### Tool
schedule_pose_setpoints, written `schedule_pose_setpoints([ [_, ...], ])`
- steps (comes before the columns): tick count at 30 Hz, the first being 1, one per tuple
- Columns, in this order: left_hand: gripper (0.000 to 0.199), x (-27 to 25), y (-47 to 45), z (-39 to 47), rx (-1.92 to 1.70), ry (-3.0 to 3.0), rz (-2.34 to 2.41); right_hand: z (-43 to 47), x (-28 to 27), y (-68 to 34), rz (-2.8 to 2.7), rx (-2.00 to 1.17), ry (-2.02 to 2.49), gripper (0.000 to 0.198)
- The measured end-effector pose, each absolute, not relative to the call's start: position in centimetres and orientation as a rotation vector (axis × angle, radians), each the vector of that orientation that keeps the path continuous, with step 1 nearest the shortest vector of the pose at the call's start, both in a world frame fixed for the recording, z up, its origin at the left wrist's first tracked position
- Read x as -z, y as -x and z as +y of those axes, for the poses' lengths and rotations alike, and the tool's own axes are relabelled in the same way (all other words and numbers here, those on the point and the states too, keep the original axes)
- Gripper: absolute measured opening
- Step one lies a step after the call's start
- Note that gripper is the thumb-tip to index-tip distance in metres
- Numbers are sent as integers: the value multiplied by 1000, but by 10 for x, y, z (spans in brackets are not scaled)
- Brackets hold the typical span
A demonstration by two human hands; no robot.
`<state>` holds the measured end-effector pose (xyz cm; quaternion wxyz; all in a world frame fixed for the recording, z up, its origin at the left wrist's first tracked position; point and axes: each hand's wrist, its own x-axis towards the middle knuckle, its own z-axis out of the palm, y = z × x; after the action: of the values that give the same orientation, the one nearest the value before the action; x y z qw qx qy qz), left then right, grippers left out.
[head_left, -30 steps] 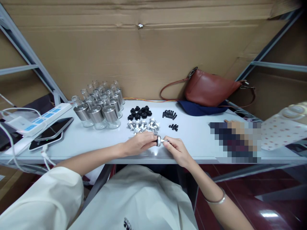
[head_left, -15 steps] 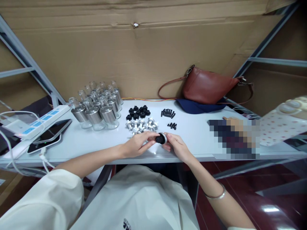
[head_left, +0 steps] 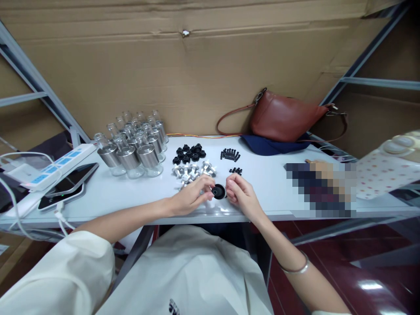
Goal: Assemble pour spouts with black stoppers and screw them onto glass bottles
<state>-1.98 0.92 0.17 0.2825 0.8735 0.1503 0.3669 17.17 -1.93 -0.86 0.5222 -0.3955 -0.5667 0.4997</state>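
Observation:
Between my hands, above the front of the desk, is a round black cap with a silver rim (head_left: pixel 219 191). Its dark, hollow-looking face is turned up toward me, with a small knob at its left side. My left hand (head_left: pixel 195 192) has thumb and fingers closed at the cap's left edge. On the opposite edge my right hand (head_left: pixel 241 192) grips with curled fingers. Just beyond lie silver metal fittings (head_left: pixel 193 171), and behind them black plastic stoppers (head_left: pixel 188 154). Small black tube-like pieces (head_left: pixel 230 154) and tiny black bits (head_left: pixel 235 171) lie to their right.
Several glass bottles with metal sleeves (head_left: pixel 131 148) stand at the left. Further left are a power strip (head_left: pixel 62 164) and a phone (head_left: pixel 68 179). A brown handbag (head_left: pixel 288 116) rests on dark blue cloth (head_left: pixel 275 146) at the back right. Cardboard (head_left: pixel 203 78) walls the rear.
The black cap has turned in my hands, so its hollow face shows more. My right fingers have curled in more tightly and my left fingers have shifted slightly. The loose parts stay put.

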Motion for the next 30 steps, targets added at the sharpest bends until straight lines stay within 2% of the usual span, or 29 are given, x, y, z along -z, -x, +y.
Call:
schedule_pose_setpoints([
  [4, 19, 1, 20, 7, -844, -2175, 482, -23, 8, -173, -1474, -1162, 881, 31],
  [15, 20, 3, 20, 7, -823, -1963, 421, -24, 10, -175, -1666, -1043, 904, 29],
  [21, 19, 3, 20, 8, -856, -1983, 459, -26, 7, -174, -1737, -1057, 864, 25],
  [30, 26, 1, 20, 6, -855, -2026, 524, -31, 0, -171, -1912, -848, 936, 25],
])
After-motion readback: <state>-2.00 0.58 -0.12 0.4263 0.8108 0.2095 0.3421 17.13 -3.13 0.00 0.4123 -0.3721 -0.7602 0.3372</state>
